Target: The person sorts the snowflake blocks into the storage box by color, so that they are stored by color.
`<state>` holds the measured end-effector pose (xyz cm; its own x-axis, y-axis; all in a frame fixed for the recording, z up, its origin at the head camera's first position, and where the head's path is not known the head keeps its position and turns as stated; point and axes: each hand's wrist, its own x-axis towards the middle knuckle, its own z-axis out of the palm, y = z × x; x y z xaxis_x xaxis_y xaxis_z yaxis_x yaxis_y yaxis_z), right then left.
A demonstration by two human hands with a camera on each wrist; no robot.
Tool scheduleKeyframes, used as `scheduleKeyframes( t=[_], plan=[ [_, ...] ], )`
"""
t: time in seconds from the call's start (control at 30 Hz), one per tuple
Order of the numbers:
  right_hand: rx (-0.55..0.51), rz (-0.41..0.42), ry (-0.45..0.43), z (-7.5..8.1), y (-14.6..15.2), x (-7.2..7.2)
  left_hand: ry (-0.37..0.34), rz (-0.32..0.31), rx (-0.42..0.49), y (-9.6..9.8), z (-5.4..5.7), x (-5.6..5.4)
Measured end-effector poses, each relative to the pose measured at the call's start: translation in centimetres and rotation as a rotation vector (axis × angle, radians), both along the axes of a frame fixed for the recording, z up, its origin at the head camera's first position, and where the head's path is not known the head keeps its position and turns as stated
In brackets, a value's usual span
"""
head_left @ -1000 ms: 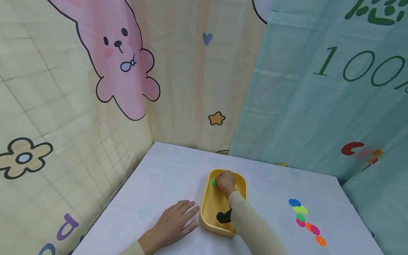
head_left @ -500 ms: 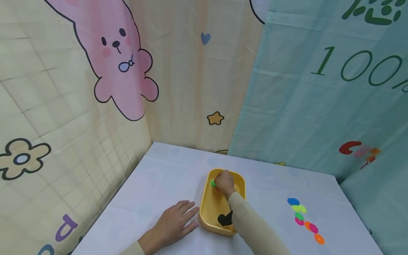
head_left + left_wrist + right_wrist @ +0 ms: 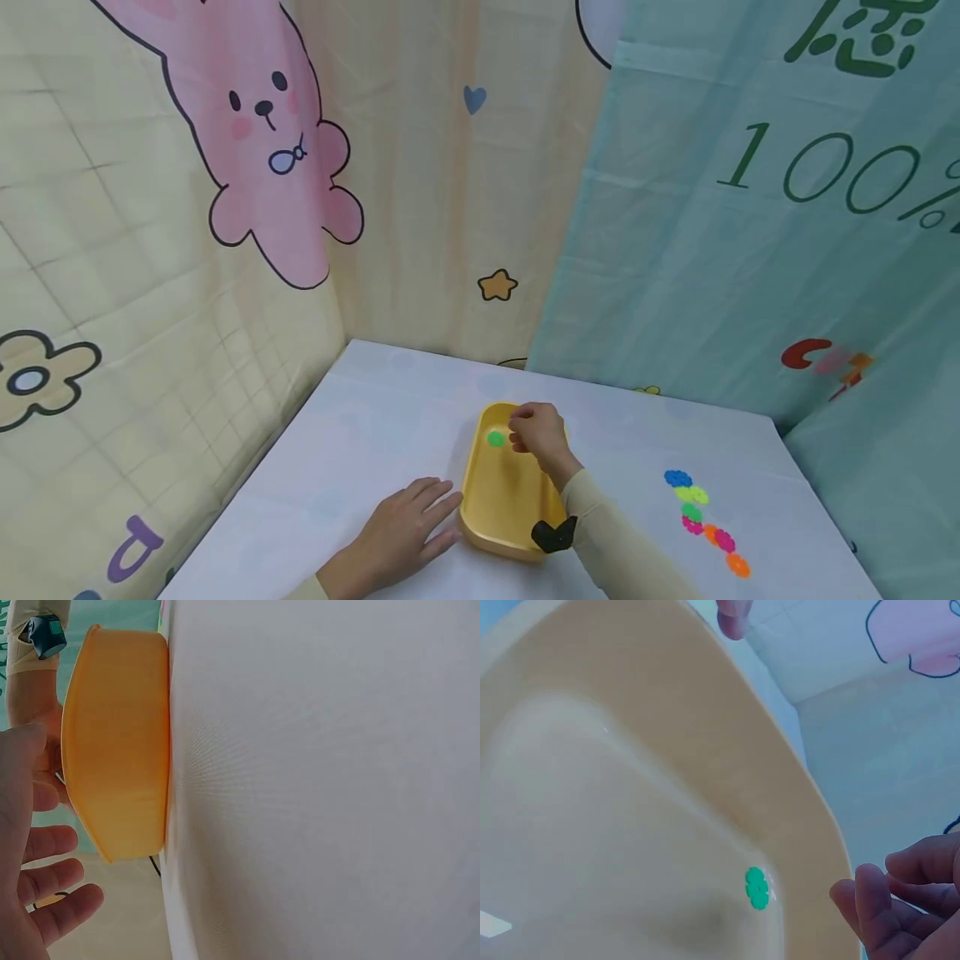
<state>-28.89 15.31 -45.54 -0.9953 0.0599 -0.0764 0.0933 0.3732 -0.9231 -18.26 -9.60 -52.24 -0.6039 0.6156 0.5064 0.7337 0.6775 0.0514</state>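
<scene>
A yellow tray [image 3: 504, 508] stands on the white table, with a small green flower-shaped piece [image 3: 496, 438] inside near its far end. The green piece [image 3: 757, 888] shows a thin pink edge beside it in the right wrist view. My right hand [image 3: 542, 435] is above the far right part of the tray, its fingers loosely bent. No thing shows between the right fingers [image 3: 922, 859] in the right wrist view. My left hand [image 3: 405, 525] lies beside the tray's left wall, fingers spread and relaxed, fingertips close to the rim.
Several flower-shaped pieces in blue, yellow, green, pink and orange form a crooked row [image 3: 692, 512] on the table to the right. A dark device [image 3: 553, 534] sits on the right sleeve. Patterned curtains [image 3: 420, 208] hang behind and along the left side.
My right hand has risen from the tray floor and shifted slightly right, uncovering the green piece. My left hand stays beside the tray. The head view has turned slightly.
</scene>
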Motion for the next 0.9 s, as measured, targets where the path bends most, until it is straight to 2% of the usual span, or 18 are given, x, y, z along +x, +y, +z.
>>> scheduleKeyframes(
  t=[0.17, 0.33, 0.67, 0.9],
  plan=[
    [-0.023, -0.053, 0.0, 1.4, 2.2, 0.9, 0.016, -0.009, 0.016, 0.2, 0.1, 0.0],
    [-0.005, -0.096, -0.026, 2.2, 5.2, 1.6, 0.008, -0.01, 0.018, 0.4, 0.2, 0.0],
    [0.019, -0.229, -0.104, 1.5, 11.8, 3.2, 0.005, -0.034, 0.022, 0.2, 0.0, -0.5],
    [0.02, -0.323, -0.077, 0.6, 18.5, 5.2, 0.01, -0.025, 0.032, -0.2, 0.1, -0.8]
  ],
)
